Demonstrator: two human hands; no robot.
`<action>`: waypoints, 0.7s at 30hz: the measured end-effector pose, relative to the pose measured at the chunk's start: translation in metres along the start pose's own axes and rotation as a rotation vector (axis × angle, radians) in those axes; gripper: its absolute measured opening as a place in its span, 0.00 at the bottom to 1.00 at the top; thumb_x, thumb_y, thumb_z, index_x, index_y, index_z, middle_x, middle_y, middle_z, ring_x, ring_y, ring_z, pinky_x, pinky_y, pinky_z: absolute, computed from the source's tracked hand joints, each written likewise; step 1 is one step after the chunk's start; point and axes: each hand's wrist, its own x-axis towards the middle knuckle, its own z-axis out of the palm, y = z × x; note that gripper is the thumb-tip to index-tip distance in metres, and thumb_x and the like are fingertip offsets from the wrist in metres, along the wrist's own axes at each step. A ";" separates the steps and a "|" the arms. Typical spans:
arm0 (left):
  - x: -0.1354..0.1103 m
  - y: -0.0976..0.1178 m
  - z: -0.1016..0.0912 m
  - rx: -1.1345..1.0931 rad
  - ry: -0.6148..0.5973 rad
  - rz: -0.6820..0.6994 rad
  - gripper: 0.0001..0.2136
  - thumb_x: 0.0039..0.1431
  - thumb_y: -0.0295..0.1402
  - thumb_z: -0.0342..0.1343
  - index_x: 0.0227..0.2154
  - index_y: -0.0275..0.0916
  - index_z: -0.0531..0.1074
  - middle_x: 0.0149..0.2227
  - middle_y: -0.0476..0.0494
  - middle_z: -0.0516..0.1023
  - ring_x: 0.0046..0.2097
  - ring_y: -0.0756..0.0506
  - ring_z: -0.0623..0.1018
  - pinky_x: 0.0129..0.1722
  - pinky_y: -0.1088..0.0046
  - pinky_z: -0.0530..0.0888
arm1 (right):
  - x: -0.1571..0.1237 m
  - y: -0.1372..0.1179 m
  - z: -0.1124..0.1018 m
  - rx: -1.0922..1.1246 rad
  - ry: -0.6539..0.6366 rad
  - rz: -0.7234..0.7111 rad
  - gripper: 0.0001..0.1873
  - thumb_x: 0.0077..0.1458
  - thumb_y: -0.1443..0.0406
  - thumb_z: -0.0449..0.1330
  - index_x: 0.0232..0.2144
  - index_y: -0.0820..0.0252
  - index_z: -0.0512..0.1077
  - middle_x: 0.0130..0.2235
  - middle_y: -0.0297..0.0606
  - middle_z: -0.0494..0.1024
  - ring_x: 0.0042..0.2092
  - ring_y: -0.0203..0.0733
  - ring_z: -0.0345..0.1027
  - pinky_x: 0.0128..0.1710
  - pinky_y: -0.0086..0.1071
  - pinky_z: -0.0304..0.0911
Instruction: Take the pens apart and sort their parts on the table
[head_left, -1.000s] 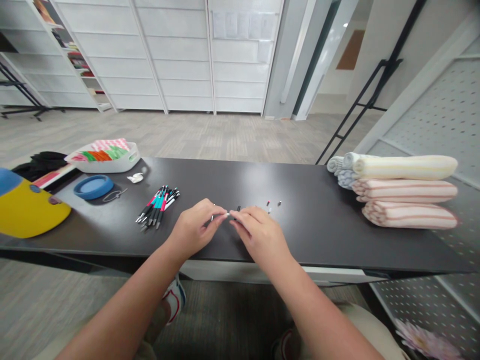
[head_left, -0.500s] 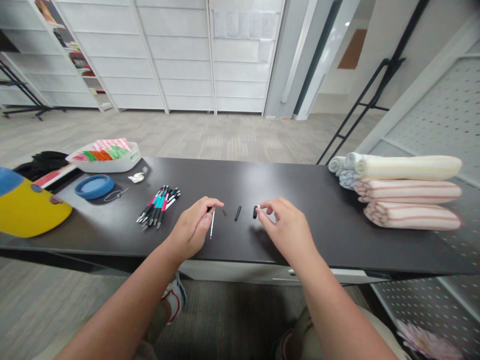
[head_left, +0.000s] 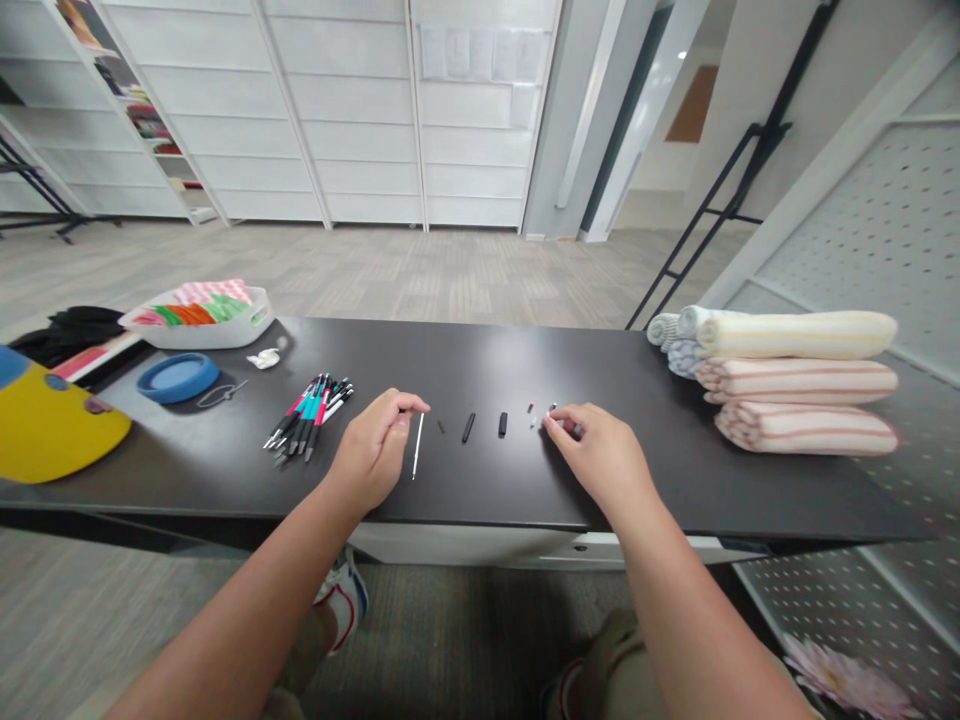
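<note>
Apparently light, stiff, roll-prone bits: right of the black pen barrel (head_left: 469, 427), tiny pen parts (head_left: 541, 412) sit at the right hand (head_left: 600, 460), fingers bunched, pinch unclear, best lifted by fingertip, while the left hand (head_left: 367, 450) curls beside a thin white refill (head_left: 417, 446).

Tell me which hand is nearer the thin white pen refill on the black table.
Left. The left hand is just left of the thin white pen refill; the right hand is far to its right, beyond a black pen barrel.
</note>
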 end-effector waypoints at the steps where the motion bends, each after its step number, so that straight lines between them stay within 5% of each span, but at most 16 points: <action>1: 0.000 0.000 0.000 -0.004 -0.001 -0.001 0.12 0.71 0.29 0.43 0.46 0.40 0.73 0.39 0.46 0.75 0.39 0.46 0.73 0.42 0.70 0.69 | 0.001 0.001 0.000 0.005 0.001 0.005 0.10 0.62 0.57 0.61 0.36 0.51 0.82 0.34 0.34 0.81 0.36 0.42 0.74 0.38 0.33 0.60; 15: -0.001 -0.002 0.003 -0.035 0.043 -0.055 0.11 0.73 0.32 0.44 0.48 0.41 0.72 0.39 0.47 0.74 0.38 0.47 0.73 0.42 0.69 0.69 | -0.004 0.007 -0.003 -0.031 -0.009 0.034 0.10 0.61 0.57 0.61 0.36 0.49 0.83 0.33 0.32 0.80 0.34 0.41 0.73 0.35 0.33 0.58; 21: 0.003 -0.010 0.009 -0.315 0.089 -0.183 0.09 0.73 0.36 0.48 0.52 0.42 0.65 0.43 0.45 0.79 0.37 0.48 0.75 0.39 0.69 0.72 | -0.003 0.007 -0.003 -0.050 -0.025 0.035 0.10 0.61 0.56 0.61 0.37 0.49 0.83 0.32 0.33 0.79 0.33 0.41 0.72 0.34 0.33 0.57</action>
